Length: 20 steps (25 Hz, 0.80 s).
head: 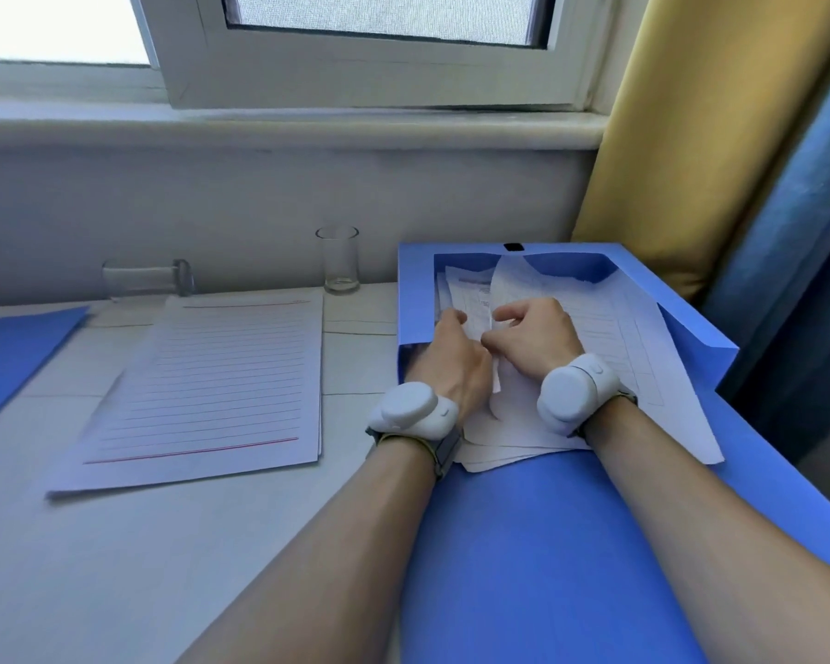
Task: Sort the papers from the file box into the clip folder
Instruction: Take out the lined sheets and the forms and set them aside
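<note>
An open blue file box (415,289) lies on the table at the right, its lid flap (547,543) folded toward me. Loose white printed papers (609,337) fill the box and spill over its front edge. Both my hands are inside the box. My left hand (451,357) and my right hand (533,333) pinch the same sheets in the middle of the pile, fingers closed on the paper. A blue folder (6,352) shows at the far left edge of the table, only partly in view.
A stack of lined paper (212,390) lies on the white table left of the box. An upright glass (339,261) and a glass lying on its side (149,277) stand against the wall under the window sill. Yellow and blue curtains (719,151) hang at the right.
</note>
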{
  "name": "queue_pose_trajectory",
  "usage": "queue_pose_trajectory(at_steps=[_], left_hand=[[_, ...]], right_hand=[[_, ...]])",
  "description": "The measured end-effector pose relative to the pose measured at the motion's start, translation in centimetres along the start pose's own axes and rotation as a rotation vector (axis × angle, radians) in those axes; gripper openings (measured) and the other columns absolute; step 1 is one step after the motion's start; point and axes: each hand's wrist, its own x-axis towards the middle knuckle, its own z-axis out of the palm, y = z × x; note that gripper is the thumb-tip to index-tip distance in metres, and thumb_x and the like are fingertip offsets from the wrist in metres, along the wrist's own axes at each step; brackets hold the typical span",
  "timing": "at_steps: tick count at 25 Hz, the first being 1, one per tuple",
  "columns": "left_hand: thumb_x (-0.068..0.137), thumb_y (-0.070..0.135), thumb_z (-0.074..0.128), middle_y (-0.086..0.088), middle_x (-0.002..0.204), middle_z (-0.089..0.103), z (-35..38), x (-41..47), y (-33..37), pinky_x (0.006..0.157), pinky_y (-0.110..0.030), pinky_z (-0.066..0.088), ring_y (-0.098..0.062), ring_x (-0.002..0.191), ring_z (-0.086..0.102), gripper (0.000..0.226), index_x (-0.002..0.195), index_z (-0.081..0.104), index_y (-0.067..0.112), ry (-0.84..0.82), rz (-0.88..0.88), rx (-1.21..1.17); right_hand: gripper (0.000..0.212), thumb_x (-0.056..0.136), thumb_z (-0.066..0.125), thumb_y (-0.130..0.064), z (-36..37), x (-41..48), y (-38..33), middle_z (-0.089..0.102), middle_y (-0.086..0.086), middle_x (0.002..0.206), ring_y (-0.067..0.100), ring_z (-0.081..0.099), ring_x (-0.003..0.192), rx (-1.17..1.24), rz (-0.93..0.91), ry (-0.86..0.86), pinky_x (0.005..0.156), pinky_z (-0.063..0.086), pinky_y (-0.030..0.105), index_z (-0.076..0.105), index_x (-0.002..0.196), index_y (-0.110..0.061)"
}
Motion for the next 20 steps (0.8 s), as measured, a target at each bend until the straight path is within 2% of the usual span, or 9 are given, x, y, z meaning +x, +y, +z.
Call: queue_pose_trajectory(at_steps=[3, 5, 8, 11, 13, 14, 16, 18, 20], left_hand=[[0.093, 0.011, 0.043, -0.002, 0.107, 0.045, -0.06, -0.31, 0.21, 0.082, -0.028, 0.039, -0.029, 0.113, 0.054, 0.054, 0.144, 0.027, 0.020, 0.008, 0.042, 0.043], [0.093, 0.008, 0.041, -0.001, 0.108, 0.045, -0.11, -0.33, 0.31, 0.080, -0.028, 0.039, -0.028, 0.104, 0.054, 0.058, 0.147, 0.023, 0.020, 0.001, 0.068, 0.001], [0.094, 0.007, 0.036, 0.005, 0.102, 0.046, -0.28, -0.30, 0.35, 0.077, -0.026, 0.037, -0.019, 0.091, 0.049, 0.057, 0.148, 0.022, 0.022, 0.006, 0.106, -0.047], [0.096, 0.009, 0.034, 0.004, 0.101, 0.047, -0.31, -0.51, 0.37, 0.077, -0.027, 0.039, -0.022, 0.092, 0.052, 0.056, 0.148, 0.021, 0.021, 0.016, 0.129, -0.041], [0.096, 0.010, 0.036, 0.003, 0.102, 0.048, -0.26, -0.62, 0.37, 0.075, -0.028, 0.040, -0.023, 0.091, 0.054, 0.056, 0.148, 0.019, 0.021, 0.013, 0.134, -0.040], [0.096, 0.011, 0.037, 0.003, 0.104, 0.049, -0.27, -0.61, 0.38, 0.074, -0.028, 0.040, -0.021, 0.089, 0.054, 0.056, 0.148, 0.020, 0.021, 0.016, 0.135, -0.048], [0.095, 0.009, 0.037, 0.003, 0.107, 0.053, -0.26, -0.52, 0.40, 0.072, -0.027, 0.040, -0.020, 0.089, 0.056, 0.054, 0.145, 0.024, 0.021, 0.033, 0.137, -0.076], [0.094, 0.006, 0.037, 0.003, 0.102, 0.057, -0.22, -0.50, 0.56, 0.070, -0.026, 0.039, -0.018, 0.088, 0.056, 0.050, 0.142, 0.030, 0.019, 0.051, 0.138, -0.115], [0.093, 0.005, 0.036, 0.004, 0.096, 0.057, -0.22, -0.53, 0.61, 0.065, -0.025, 0.038, -0.016, 0.085, 0.054, 0.049, 0.140, 0.033, 0.019, 0.035, 0.132, -0.126]], right_hand=[[0.041, 0.076, 0.067, -0.017, -0.18, -0.07, -0.23, 0.068, 0.006, 0.114, 0.021, 0.062, 0.108, -0.015, 0.006, -0.093, 0.087, 0.044, 0.025, 0.067, 0.116, -0.010], [0.034, 0.075, 0.066, -0.018, -0.09, -0.06, -0.14, 0.069, 0.002, 0.101, 0.018, 0.064, 0.101, 0.003, 0.015, -0.135, 0.086, 0.048, 0.027, 0.071, 0.108, -0.012], [0.032, 0.070, 0.065, -0.020, 0.04, -0.01, 0.31, 0.074, 0.001, 0.097, 0.019, 0.068, 0.097, 0.127, 0.005, -0.170, 0.091, 0.054, 0.037, 0.076, 0.099, -0.014], [0.027, 0.077, 0.060, -0.007, -0.19, -0.12, 0.29, 0.073, 0.003, 0.097, 0.016, 0.064, 0.094, 0.185, -0.013, -0.156, 0.091, 0.051, 0.032, 0.075, 0.100, -0.010], [0.025, 0.080, 0.058, -0.005, -0.39, -0.25, 0.14, 0.070, 0.005, 0.089, 0.017, 0.062, 0.085, 0.202, -0.018, -0.163, 0.081, 0.052, 0.030, 0.075, 0.097, -0.010], [0.022, 0.081, 0.057, -0.007, -0.47, -0.28, 0.08, 0.069, 0.005, 0.083, 0.017, 0.060, 0.076, 0.207, -0.011, -0.174, 0.070, 0.052, 0.030, 0.076, 0.093, -0.012], [0.014, 0.084, 0.060, -0.018, -0.51, -0.47, -0.05, 0.065, 0.006, 0.073, 0.017, 0.054, 0.060, 0.207, 0.027, -0.184, 0.048, 0.042, 0.025, 0.073, 0.082, -0.015], [0.018, 0.086, 0.061, -0.033, -0.33, -0.45, 0.03, 0.064, 0.006, 0.070, 0.017, 0.053, 0.057, 0.193, 0.039, -0.172, 0.043, 0.037, 0.023, 0.069, 0.075, -0.022], [0.022, 0.086, 0.061, -0.037, -0.13, -0.40, 0.04, 0.064, 0.008, 0.071, 0.018, 0.055, 0.059, 0.162, 0.018, -0.156, 0.044, 0.037, 0.024, 0.071, 0.079, -0.019]])
